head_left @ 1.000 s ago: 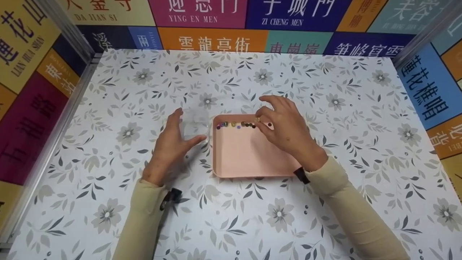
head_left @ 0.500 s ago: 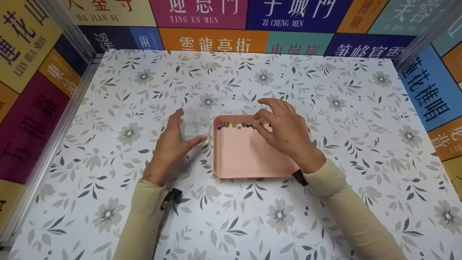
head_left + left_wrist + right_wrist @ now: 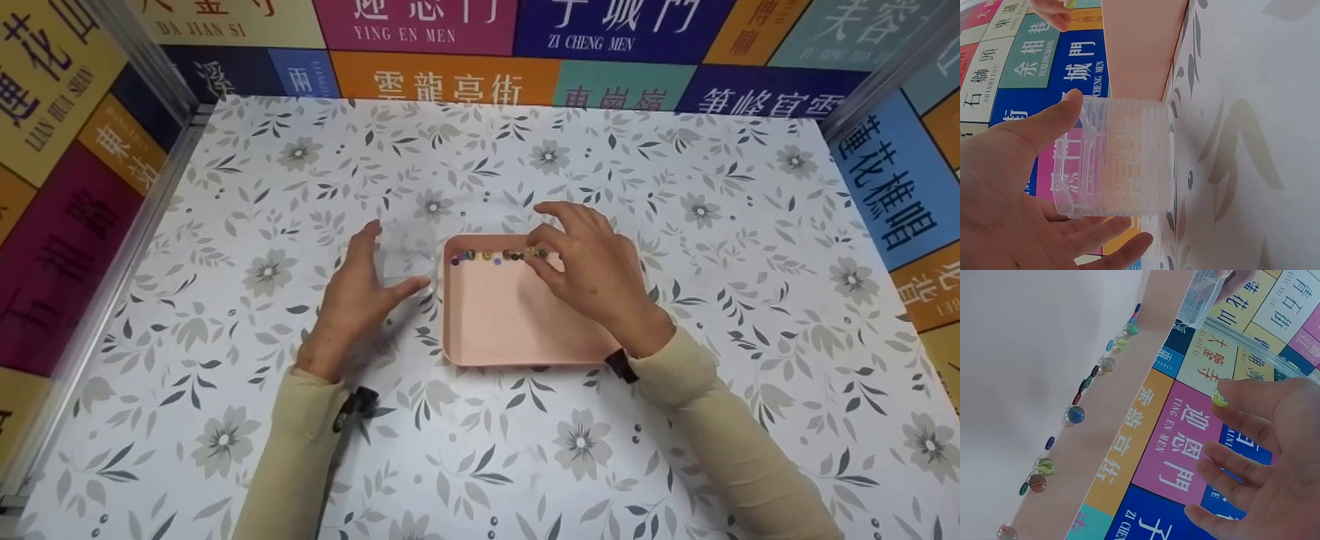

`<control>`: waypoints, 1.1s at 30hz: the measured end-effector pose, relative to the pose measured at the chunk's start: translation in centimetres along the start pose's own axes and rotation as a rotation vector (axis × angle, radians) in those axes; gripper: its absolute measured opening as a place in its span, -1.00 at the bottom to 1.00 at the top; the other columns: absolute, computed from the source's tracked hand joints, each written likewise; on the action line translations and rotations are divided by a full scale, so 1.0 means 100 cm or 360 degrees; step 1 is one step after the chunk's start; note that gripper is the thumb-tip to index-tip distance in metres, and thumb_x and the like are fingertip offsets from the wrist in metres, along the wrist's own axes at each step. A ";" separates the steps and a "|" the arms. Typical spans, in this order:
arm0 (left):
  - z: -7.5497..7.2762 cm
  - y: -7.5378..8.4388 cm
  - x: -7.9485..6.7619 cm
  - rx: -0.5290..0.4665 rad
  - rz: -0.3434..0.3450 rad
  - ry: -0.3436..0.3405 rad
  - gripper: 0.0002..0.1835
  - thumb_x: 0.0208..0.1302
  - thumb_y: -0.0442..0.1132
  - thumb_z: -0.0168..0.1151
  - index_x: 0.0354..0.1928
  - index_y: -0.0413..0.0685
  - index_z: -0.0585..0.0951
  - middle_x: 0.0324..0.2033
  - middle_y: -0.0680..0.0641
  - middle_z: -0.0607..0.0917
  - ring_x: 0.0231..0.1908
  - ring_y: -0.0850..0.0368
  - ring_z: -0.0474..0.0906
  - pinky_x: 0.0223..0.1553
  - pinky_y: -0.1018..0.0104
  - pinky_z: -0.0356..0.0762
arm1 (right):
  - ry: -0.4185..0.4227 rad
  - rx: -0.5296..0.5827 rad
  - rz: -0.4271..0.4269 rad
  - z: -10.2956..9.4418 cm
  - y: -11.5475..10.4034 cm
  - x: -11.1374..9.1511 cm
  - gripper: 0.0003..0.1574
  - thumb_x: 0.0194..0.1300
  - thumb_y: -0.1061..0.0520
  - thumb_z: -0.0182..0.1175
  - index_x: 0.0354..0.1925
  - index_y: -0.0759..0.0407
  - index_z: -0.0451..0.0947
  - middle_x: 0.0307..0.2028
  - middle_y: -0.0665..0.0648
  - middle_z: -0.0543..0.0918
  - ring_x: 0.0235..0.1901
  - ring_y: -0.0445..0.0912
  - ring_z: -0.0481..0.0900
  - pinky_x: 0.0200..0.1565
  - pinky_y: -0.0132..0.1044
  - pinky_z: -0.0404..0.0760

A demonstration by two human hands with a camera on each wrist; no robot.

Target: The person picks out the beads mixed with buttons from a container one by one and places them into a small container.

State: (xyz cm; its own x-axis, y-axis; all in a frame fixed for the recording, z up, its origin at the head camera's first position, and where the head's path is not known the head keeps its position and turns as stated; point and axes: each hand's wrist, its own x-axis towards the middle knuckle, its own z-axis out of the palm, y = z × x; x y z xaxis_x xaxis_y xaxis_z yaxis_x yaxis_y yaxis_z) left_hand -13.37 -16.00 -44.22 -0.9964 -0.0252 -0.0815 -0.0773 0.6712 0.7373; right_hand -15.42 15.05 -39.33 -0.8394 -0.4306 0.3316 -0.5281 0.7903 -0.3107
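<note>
My left hand [image 3: 349, 292] holds a clear plastic box [image 3: 1129, 157], thumb at its upper edge and fingers along the opposite side. The box stands on the patterned table, just left of a shallow pink tray [image 3: 495, 322]. Over the tray's far side, thumb and index finger of my right hand [image 3: 1280, 455] pinch a glass marble [image 3: 1219, 397] with a yellow-green swirl; the other fingers are spread. Below it, several glass marbles [image 3: 1076, 414] and small flat coloured pieces [image 3: 1050, 442] lie in a row along the tray's far wall.
A floral-patterned cover [image 3: 581, 442] spans the table. Colourful panels with large characters [image 3: 442, 82] rise behind it and on both sides. Dark camera mounts sit at both wrists, the left one [image 3: 364, 405] close over the table.
My right hand has shifted slightly left and toward me, with the marble between its fingertips. The left hand and the box stay in place.
</note>
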 end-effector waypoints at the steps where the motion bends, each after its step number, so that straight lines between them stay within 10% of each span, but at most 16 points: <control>1: 0.000 0.000 0.000 -0.0001 0.0000 0.0001 0.23 0.17 0.15 0.55 0.67 -0.03 -0.04 0.63 -0.15 0.17 0.56 -0.17 0.26 0.55 -0.06 0.31 | 0.0003 0.0008 -0.0004 0.000 0.000 0.000 -0.85 0.38 0.01 0.40 -0.14 0.02 0.75 0.34 0.12 0.58 0.39 0.21 0.46 0.40 0.19 0.46; 33: 0.000 -0.001 0.000 0.0020 0.0016 -0.0005 0.24 0.17 0.17 0.54 0.67 -0.04 -0.04 0.63 -0.17 0.17 0.54 -0.19 0.28 0.54 -0.08 0.33 | -0.0014 0.0079 -0.0130 0.005 -0.012 0.007 -0.85 0.43 0.04 0.36 -0.16 0.09 0.72 0.33 0.20 0.57 0.38 0.20 0.45 0.50 0.17 0.29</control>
State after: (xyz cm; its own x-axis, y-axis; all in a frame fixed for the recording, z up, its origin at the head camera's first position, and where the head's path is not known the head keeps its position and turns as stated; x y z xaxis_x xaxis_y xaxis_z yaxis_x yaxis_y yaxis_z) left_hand -13.35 -16.03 -44.26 -0.9970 -0.0164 -0.0762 -0.0670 0.6807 0.7295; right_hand -15.43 13.54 -39.16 -0.7942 -0.4967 0.3500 -0.6005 0.7298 -0.3267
